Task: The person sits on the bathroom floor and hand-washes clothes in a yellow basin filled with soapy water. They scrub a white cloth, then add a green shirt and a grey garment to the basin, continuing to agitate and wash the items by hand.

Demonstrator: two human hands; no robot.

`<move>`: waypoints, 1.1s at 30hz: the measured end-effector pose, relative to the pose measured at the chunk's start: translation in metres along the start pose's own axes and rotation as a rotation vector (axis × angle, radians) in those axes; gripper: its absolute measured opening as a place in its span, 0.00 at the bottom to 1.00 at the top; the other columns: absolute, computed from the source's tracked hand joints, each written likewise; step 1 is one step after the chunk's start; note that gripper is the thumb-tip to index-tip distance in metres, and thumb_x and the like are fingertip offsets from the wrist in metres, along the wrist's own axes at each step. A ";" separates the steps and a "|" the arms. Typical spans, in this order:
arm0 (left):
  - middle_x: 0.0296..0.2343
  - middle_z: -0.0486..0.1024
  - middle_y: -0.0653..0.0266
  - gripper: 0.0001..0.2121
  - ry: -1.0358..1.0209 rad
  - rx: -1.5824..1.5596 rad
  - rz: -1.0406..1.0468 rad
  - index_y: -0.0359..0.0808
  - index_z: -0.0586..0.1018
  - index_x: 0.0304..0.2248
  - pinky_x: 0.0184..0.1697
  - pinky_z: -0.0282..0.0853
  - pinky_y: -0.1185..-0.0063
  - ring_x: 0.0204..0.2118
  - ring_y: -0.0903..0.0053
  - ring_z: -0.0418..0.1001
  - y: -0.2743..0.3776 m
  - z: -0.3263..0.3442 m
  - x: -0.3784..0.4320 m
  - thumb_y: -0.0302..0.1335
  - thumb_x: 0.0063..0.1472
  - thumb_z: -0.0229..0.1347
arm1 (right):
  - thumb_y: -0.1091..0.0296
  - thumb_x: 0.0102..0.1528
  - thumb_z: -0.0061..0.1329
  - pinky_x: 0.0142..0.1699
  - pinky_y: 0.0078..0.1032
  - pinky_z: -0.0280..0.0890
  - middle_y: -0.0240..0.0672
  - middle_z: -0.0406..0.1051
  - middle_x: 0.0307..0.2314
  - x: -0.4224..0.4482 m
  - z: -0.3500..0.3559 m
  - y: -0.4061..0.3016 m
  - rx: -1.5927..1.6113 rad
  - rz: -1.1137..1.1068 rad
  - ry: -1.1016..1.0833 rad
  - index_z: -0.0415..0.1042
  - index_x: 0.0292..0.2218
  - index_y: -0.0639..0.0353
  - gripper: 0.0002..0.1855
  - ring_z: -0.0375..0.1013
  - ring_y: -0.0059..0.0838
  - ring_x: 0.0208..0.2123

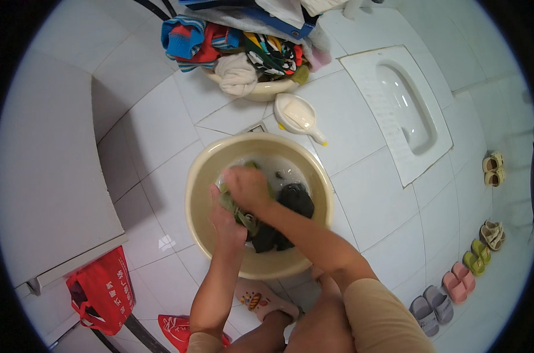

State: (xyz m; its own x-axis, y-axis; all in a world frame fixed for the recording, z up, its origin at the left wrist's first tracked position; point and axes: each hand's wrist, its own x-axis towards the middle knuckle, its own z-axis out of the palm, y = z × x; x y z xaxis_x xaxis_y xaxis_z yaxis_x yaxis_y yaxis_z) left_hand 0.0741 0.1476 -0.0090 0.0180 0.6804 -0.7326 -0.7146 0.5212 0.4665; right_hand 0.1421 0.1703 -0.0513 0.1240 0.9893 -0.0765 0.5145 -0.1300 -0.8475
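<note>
A cream plastic basin (196, 176) stands on the tiles before me, with soapy water and wet clothes in it. My left hand (226, 218) grips an olive-green wet cloth (242, 214) over the basin's left half. My right hand (248, 187), slightly blurred, is closed on the same cloth just above and to the right. Part of the cloth is hidden under my fingers. A dark garment (297, 200) lies in the water at the right, partly behind my right forearm.
Behind the basin, a second tub (271, 88) overflows with clothes (267, 48). Near it lies a white scoop-shaped dish (295, 112) with a soap bar (299, 114). A squat toilet (373, 88) is at right, slippers (459, 282) line the wall, and a red bag (106, 291) hangs left.
</note>
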 end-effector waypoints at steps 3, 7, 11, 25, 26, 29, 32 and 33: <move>0.32 0.69 0.67 0.20 -0.536 -0.027 0.174 0.38 0.70 0.37 0.40 0.65 0.78 0.38 0.78 0.67 0.014 -0.060 0.038 0.47 0.61 0.38 | 0.62 0.47 0.43 0.23 0.34 0.61 0.37 0.66 0.16 -0.033 0.019 -0.033 0.050 -0.366 0.088 0.65 0.16 0.54 0.11 0.67 0.37 0.18; 0.33 0.69 0.67 0.19 -0.087 0.201 0.065 0.40 0.69 0.38 0.38 0.66 0.77 0.36 0.78 0.67 0.011 0.005 -0.022 0.47 0.61 0.38 | 0.63 0.48 0.41 0.22 0.35 0.60 0.36 0.68 0.17 -0.012 -0.023 -0.045 -0.334 -0.256 -0.255 0.68 0.17 0.53 0.11 0.68 0.36 0.18; 0.35 0.68 0.66 0.21 -0.499 0.114 -0.003 0.39 0.67 0.42 0.39 0.65 0.77 0.38 0.78 0.67 0.013 -0.056 0.025 0.47 0.61 0.37 | 0.62 0.45 0.43 0.20 0.33 0.61 0.38 0.69 0.15 -0.020 0.010 -0.037 -0.286 -0.308 -0.182 0.68 0.20 0.55 0.08 0.69 0.37 0.17; 0.39 0.68 0.66 0.19 -0.833 -0.111 0.034 0.39 0.68 0.41 0.46 0.63 0.76 0.43 0.75 0.65 0.027 -0.055 0.041 0.45 0.61 0.39 | 0.66 0.48 0.42 0.23 0.28 0.59 0.40 0.60 0.12 -0.001 -0.031 -0.049 -0.018 -0.441 -0.005 0.63 0.16 0.60 0.13 0.64 0.35 0.16; 0.37 0.69 0.65 0.19 -0.409 0.021 0.031 0.38 0.69 0.40 0.46 0.63 0.76 0.43 0.75 0.65 0.019 -0.016 0.003 0.45 0.61 0.39 | 0.67 0.49 0.41 0.23 0.27 0.58 0.40 0.59 0.12 -0.005 -0.036 -0.038 -0.079 -0.450 -0.013 0.63 0.16 0.62 0.13 0.63 0.35 0.16; 0.33 0.71 0.63 0.19 -0.084 0.321 0.218 0.38 0.72 0.36 0.44 0.64 0.76 0.42 0.74 0.66 0.018 0.025 -0.077 0.46 0.62 0.38 | 0.62 0.52 0.40 0.26 0.26 0.59 0.39 0.64 0.15 -0.017 -0.063 -0.055 0.251 -0.164 -0.231 0.65 0.18 0.64 0.17 0.62 0.29 0.18; 0.29 0.71 0.60 0.22 -0.012 -0.043 -0.085 0.36 0.72 0.33 0.41 0.66 0.76 0.38 0.72 0.69 0.058 0.032 -0.131 0.47 0.62 0.36 | 0.66 0.54 0.40 0.26 0.19 0.55 0.31 0.58 0.15 -0.050 -0.128 -0.103 0.778 -0.041 -0.548 0.62 0.20 0.63 0.13 0.57 0.20 0.20; 0.29 0.70 0.63 0.21 -0.373 -0.104 -0.090 0.38 0.71 0.33 0.40 0.66 0.77 0.36 0.75 0.68 0.061 0.019 -0.123 0.47 0.62 0.36 | 0.68 0.54 0.40 0.28 0.19 0.56 0.30 0.59 0.17 -0.058 -0.143 -0.108 0.832 -0.071 -0.604 0.62 0.22 0.62 0.11 0.58 0.19 0.22</move>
State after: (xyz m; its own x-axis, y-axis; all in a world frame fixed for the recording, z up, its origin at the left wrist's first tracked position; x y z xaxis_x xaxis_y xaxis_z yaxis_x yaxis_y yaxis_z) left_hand 0.0418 0.1052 0.1192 0.3229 0.7849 -0.5289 -0.7651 0.5454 0.3423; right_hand 0.2003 0.1172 0.1194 -0.4493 0.8907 -0.0683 -0.2750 -0.2107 -0.9381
